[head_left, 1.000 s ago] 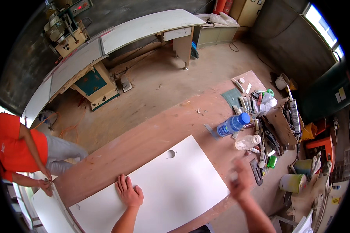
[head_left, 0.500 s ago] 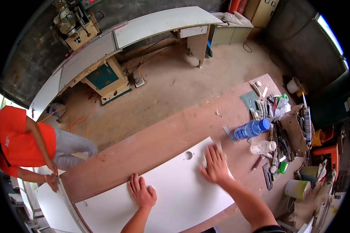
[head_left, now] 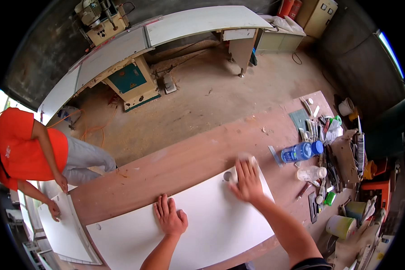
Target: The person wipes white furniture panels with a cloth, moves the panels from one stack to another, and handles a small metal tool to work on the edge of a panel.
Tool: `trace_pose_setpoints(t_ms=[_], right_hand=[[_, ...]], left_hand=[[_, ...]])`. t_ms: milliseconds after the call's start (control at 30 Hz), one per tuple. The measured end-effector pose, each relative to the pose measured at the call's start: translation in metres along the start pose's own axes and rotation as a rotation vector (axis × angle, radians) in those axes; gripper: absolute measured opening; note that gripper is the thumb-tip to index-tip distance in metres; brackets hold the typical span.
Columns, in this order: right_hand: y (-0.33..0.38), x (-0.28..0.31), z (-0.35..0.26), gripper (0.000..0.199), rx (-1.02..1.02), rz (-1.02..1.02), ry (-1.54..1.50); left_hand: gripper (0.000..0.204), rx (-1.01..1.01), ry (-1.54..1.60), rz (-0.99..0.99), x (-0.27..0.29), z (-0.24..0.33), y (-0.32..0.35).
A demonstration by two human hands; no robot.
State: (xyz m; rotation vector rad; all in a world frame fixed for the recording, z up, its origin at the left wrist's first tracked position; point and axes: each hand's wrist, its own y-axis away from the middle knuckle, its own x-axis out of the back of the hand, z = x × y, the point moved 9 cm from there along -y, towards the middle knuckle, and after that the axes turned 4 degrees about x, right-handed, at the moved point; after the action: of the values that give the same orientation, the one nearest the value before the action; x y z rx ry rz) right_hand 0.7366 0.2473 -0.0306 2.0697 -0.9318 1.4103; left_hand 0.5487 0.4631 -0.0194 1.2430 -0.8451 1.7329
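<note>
Head view is showing the left hand [head_left: 170,218] lying flat, fingers together, on one smooth white rectangular panel [head_left: 211,227] that is resting on the reddish-brown wooden workbench [head_left: 175,166]. Right hand [head_left: 245,180] is pressing palm-down, fingers slightly spread, at the panel's far corner. Two plastic bottles are lying nearby: blue [head_left: 301,151], clear [head_left: 311,173].

1. The left hand [head_left: 170,217] lies flat, palm down, its fingers [head_left: 163,205] close together and pointing away from the body; the bare forearm rises from the lower edge.
2. The right hand [head_left: 246,179] reaches farther forward, palm down, fingers spread, arm nearly straight and angled leftward.
</note>
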Motion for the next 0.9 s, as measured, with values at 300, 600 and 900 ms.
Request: trace_pose_setpoints(t_ms=[300,600,900], right_hand=[[0.123,0.008,0.025,0.078,-0.26,-0.206,-0.093],[0.201,-0.018,-0.074,0.085,-0.316,-0.019,-0.188],[0.265,-0.042,-0.052,0.082,-0.701,0.063,-0.032]], left_hand=[[0.05,-0.012,-0.064,0.015,-0.003,-0.003,0.005],[0.053,-0.051,-0.134,0.034,-0.008,-0.003,0.006],[0.053,-0.063,-0.156,0.0,-0.008,0.001,0.01]])
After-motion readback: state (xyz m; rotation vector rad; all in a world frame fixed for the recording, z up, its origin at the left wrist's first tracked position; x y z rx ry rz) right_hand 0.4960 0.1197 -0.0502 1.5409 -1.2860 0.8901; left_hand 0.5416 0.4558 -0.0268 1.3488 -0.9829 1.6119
